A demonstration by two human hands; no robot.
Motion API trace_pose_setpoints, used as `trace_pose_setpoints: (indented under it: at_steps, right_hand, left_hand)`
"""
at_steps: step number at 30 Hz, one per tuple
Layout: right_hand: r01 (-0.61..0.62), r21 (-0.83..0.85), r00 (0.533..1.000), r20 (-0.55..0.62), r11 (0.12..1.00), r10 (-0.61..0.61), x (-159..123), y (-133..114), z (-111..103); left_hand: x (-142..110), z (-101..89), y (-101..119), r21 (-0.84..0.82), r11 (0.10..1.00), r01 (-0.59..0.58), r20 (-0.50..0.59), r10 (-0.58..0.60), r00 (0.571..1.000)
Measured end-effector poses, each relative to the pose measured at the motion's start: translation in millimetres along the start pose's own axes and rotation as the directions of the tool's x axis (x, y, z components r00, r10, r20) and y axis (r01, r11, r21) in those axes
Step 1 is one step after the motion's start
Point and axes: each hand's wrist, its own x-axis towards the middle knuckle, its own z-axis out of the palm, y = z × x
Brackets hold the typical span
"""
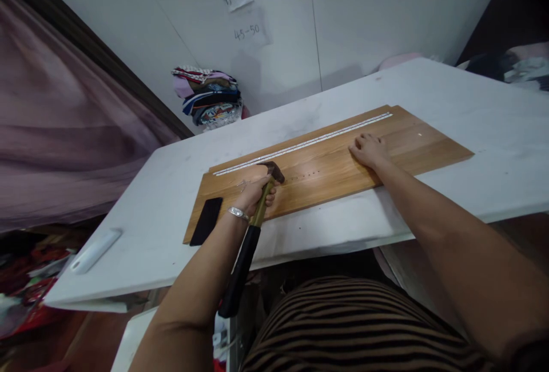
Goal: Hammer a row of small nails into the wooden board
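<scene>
- Wood-grain board point(334, 160): laid flat on the white table point(150, 200), at a slant before the person. It serves as the work surface.
- Pale double strip point(304, 144): laid along the far edge of the board. Whether fine marks are printed on it cannot be told.
- Claw hammer point(242, 269): held at a slant, head over the board, black grip pointed back toward the striped shirt point(343, 326).
- Left hand point(257, 192): fingers wrapped round the yellow shaft, close below the hammer head. Whether a nail is also pinched cannot be told.
- Right hand point(369, 149): rested on the board, well apart from the hammer; fingers loosely curled, nothing seen to be grasped.
- Dark phone point(206, 222): placed at the near left corner of the board.
- Loose nails point(242, 184): scattered just beyond the left hand.
- Row of dark dots point(306, 175): begun just beside the hammer head; nail heads or holes cannot be distinguished.
- Step in hand, as judged: nailing along the row, between blows.
- Next move, as judged: a nail should be steadied upright and the hold shifted down to the black grip before striking.
</scene>
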Motion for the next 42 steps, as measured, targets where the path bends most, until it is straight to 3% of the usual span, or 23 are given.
trace_pose_setpoints:
  at_steps: [11,22,42]
  right_hand:
    - [0.002,0.016,1.000,0.012,1.000,-0.002,-0.8,-1.1,-1.5]
    - [-0.009,0.011,1.000,0.011,1.000,0.009,-2.0,-3.4,-3.1]
    - [0.014,-0.006,0.999,0.029,1.000,-0.014,-1.4,-0.2,-4.4]
  left_hand:
    - [2.3,-8.6,6.9,-0.009,0.999,-0.051,0.026,0.051,0.998]
    - [4.7,-4.3,-1.0,0.006,1.000,-0.001,0.008,0.001,1.000]
    - [4.7,-3.9,-2.8,0.006,1.000,-0.020,0.014,0.020,1.000]
